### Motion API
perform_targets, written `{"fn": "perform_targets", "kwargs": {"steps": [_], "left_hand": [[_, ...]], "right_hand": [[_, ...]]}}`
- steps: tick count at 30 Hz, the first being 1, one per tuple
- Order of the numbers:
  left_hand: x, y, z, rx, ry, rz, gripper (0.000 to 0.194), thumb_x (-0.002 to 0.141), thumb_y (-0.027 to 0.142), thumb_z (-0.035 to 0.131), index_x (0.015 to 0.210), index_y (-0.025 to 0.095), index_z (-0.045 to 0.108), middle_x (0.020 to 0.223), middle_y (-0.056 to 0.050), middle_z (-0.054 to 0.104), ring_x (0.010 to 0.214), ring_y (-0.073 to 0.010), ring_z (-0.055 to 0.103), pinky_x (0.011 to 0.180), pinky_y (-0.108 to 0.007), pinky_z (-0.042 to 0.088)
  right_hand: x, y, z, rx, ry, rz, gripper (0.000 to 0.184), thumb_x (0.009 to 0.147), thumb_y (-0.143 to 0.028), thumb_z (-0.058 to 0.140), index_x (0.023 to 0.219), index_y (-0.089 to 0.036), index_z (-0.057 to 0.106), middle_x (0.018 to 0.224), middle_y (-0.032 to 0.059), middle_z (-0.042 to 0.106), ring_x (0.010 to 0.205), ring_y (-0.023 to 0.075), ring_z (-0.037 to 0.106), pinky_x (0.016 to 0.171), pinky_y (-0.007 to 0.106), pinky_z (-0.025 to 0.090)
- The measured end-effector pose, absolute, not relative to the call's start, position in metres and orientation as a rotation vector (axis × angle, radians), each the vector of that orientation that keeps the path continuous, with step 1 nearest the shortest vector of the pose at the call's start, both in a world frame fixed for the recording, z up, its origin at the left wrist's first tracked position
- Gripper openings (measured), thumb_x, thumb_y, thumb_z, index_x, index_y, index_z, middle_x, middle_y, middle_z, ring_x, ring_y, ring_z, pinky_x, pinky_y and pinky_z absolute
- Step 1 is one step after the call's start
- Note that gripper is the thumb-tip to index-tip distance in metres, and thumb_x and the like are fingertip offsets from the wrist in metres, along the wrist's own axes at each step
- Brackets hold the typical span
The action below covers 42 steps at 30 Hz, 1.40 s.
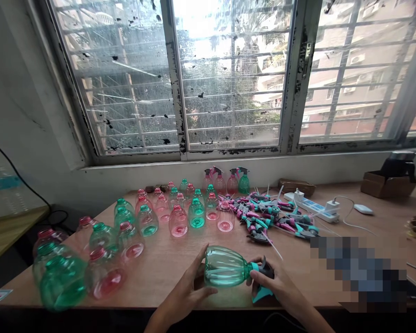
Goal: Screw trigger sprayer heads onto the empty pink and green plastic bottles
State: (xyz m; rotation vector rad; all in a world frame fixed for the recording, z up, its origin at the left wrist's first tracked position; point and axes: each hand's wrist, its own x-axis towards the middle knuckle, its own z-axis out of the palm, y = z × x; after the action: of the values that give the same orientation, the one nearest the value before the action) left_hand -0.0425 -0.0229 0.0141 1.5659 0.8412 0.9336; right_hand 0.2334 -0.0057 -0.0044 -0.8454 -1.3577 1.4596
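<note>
A green transparent spray bottle [225,267] lies on its side just above the table's front edge. My left hand [189,289] is closed around its base. Fingers of my right hand [275,284] wrap the teal and black trigger head [261,280] at the bottle's neck. Several empty pink and green bottles [178,221] stand upright across the left and middle of the wooden table [159,273]. A heap of loose pink and teal trigger heads [270,217] lies to the right of them.
Several finished spray bottles [225,181] stand at the back under the window. A white power strip [314,208] with cables, a white mouse [363,209] and a cardboard box [381,184] sit at the right. A blurred patch covers the near right corner.
</note>
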Motion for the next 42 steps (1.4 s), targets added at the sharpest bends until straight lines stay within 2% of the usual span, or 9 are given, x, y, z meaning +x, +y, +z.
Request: {"fn": "perform_targets", "kwargs": {"steps": [6, 10, 14, 19, 22, 28, 35, 39, 42], "left_hand": [[-0.042, -0.024, 0.013, 1.564, 0.826, 0.945, 0.097, 0.083, 0.026, 0.076, 0.157, 0.038, 0.014, 0.146, -0.007, 0.056, 0.135, -0.0310, 0.051, 0.117, -0.052, 0.035], [-0.041, -0.027, 0.017, 1.540, 0.849, 0.993, 0.093, 0.082, 0.030, 0.077, 0.156, 0.036, 0.021, 0.154, -0.010, 0.046, 0.139, -0.0337, 0.046, 0.117, -0.052, 0.035], [-0.040, -0.027, 0.018, 1.540, 0.829, 0.962, 0.087, 0.080, 0.027, 0.080, 0.151, 0.037, 0.030, 0.144, -0.009, 0.054, 0.131, -0.0317, 0.054, 0.112, -0.050, 0.042], [-0.042, -0.022, 0.011, 1.591, 0.841, 1.005, 0.084, 0.084, 0.028, 0.077, 0.151, 0.042, 0.028, 0.139, -0.007, 0.054, 0.122, -0.0278, 0.059, 0.109, -0.046, 0.045], [-0.043, -0.022, 0.008, 1.566, 0.837, 0.991, 0.093, 0.080, 0.027, 0.081, 0.152, 0.042, 0.025, 0.138, -0.007, 0.056, 0.122, -0.0285, 0.059, 0.109, -0.047, 0.045], [-0.043, -0.025, 0.016, 1.544, 0.811, 0.968, 0.087, 0.083, 0.029, 0.078, 0.153, 0.034, 0.027, 0.141, -0.010, 0.058, 0.132, -0.0318, 0.054, 0.113, -0.049, 0.040], [-0.042, -0.022, 0.010, 1.509, 0.787, 0.979, 0.094, 0.079, 0.016, 0.080, 0.153, 0.041, 0.027, 0.151, -0.005, 0.051, 0.138, -0.0301, 0.049, 0.116, -0.047, 0.039], [-0.042, -0.022, 0.006, 1.512, 0.768, 0.973, 0.096, 0.081, 0.023, 0.079, 0.155, 0.041, 0.020, 0.151, -0.006, 0.051, 0.140, -0.0302, 0.047, 0.118, -0.049, 0.036], [-0.043, -0.023, 0.010, 1.561, 0.789, 0.983, 0.090, 0.085, 0.034, 0.076, 0.156, 0.037, 0.021, 0.157, -0.008, 0.046, 0.146, -0.0326, 0.038, 0.119, -0.050, 0.034]], "right_hand": [[0.234, -0.003, -0.010, -0.813, -1.367, 1.479, 0.041, 0.080, -0.052, 0.078, 0.096, -0.017, 0.064, 0.075, 0.0035, 0.074, 0.059, 0.0213, 0.071, 0.058, 0.034, 0.057], [0.235, -0.002, -0.012, -0.834, -1.371, 1.482, 0.040, 0.081, -0.050, 0.077, 0.098, -0.016, 0.063, 0.076, 0.0036, 0.075, 0.061, 0.0210, 0.071, 0.059, 0.034, 0.058], [0.236, -0.003, -0.013, -0.843, -1.369, 1.489, 0.041, 0.080, -0.052, 0.077, 0.097, -0.016, 0.063, 0.074, 0.0038, 0.075, 0.059, 0.0206, 0.071, 0.057, 0.033, 0.056], [0.235, -0.003, -0.012, -0.849, -1.397, 1.493, 0.041, 0.081, -0.052, 0.076, 0.094, -0.015, 0.065, 0.074, 0.0054, 0.076, 0.060, 0.0210, 0.071, 0.060, 0.034, 0.056], [0.235, -0.004, -0.010, -0.855, -1.420, 1.466, 0.040, 0.082, -0.052, 0.075, 0.092, -0.014, 0.066, 0.073, 0.0059, 0.076, 0.060, 0.0215, 0.072, 0.061, 0.034, 0.056], [0.235, -0.005, -0.007, -0.859, -1.385, 1.472, 0.040, 0.081, -0.052, 0.076, 0.090, -0.015, 0.065, 0.074, 0.0051, 0.076, 0.060, 0.0222, 0.072, 0.061, 0.035, 0.057], [0.234, -0.003, -0.011, -0.828, -1.337, 1.511, 0.040, 0.079, -0.053, 0.077, 0.086, -0.016, 0.064, 0.071, 0.0048, 0.076, 0.058, 0.0211, 0.072, 0.058, 0.033, 0.057], [0.234, -0.001, -0.014, -0.818, -1.352, 1.512, 0.039, 0.082, -0.052, 0.076, 0.085, -0.015, 0.064, 0.070, 0.0052, 0.076, 0.059, 0.0207, 0.071, 0.059, 0.033, 0.057], [0.235, -0.001, -0.015, -0.808, -1.383, 1.488, 0.038, 0.084, -0.052, 0.074, 0.084, -0.015, 0.064, 0.070, 0.0056, 0.076, 0.059, 0.0207, 0.071, 0.059, 0.033, 0.057]]}}
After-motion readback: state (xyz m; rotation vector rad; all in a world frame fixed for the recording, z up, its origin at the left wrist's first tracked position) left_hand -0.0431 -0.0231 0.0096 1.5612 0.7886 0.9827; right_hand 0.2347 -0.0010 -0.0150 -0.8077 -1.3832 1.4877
